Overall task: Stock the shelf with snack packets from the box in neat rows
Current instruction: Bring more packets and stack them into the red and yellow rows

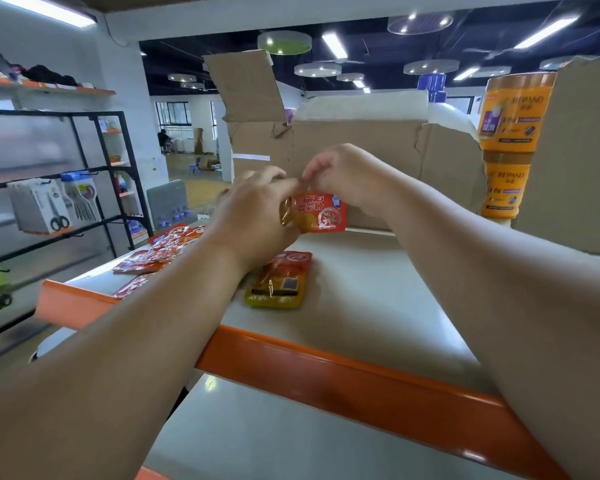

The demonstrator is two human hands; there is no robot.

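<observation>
Both hands on one red snack packet [321,214], frame centre, held upright just above the shelf [378,299]. Left hand [257,216] wraps its left edge and right hand [340,174] pinches the top seam, probably to square it face-out before setting down. Cardboard box [354,150] sits right behind, so the reach is short. Second packet [279,280] lies flat below; loose pile [163,251] centre-left, no rows yet.

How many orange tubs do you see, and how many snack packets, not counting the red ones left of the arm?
Orange plastic tubs: 2 (upper tub, lower tub)
Snack packets: 2 (held red-orange foil packet, lying yellow-orange packet)
Total: 4
</observation>
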